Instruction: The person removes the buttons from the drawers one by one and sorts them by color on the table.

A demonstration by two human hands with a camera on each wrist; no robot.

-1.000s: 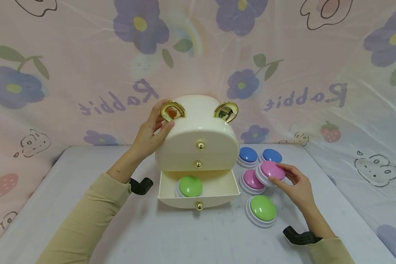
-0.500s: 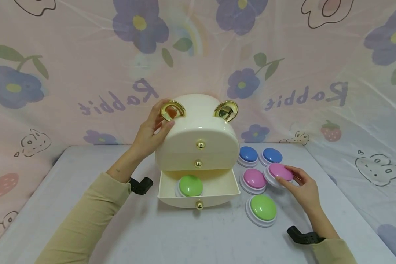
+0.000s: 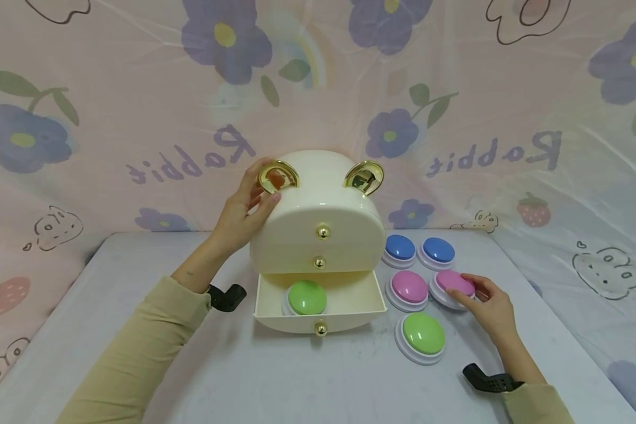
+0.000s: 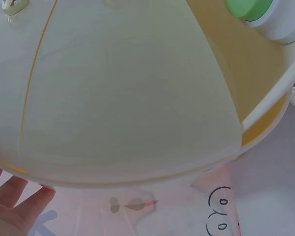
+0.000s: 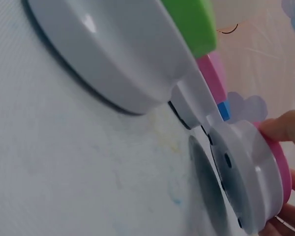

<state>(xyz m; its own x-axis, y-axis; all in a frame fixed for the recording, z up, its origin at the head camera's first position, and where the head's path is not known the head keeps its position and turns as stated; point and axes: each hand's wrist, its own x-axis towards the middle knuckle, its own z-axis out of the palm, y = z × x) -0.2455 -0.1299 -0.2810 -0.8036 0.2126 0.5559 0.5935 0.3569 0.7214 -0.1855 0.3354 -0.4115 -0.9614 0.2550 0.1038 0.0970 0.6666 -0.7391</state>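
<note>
My left hand (image 3: 238,215) holds the left gold ear (image 3: 291,177) of a cream drawer box (image 3: 318,253), thumb in front and fingers behind. The box's bottom drawer (image 3: 286,324) is pulled out, with a green push button (image 3: 307,297) inside at its left. To the right of the box, my right hand (image 3: 493,306) pinches a pink push button (image 3: 454,282) by its edge. In the right wrist view that button (image 5: 250,172) is tilted, its underside showing just over the cloth and its shadow. Another pink button (image 3: 410,287) sits immediately to its left.
Two blue buttons (image 3: 400,247) lie behind the pink ones, beside the box. A second green button (image 3: 424,333) is nearer the front. White cloth (image 3: 233,377) covers the table, and a patterned curtain (image 3: 328,106) hangs close behind the box.
My right hand has carried the pink button rightward and down, from overlapping the other pink button to beside it. My left hand stays on the ear; box and drawer have not moved.
</note>
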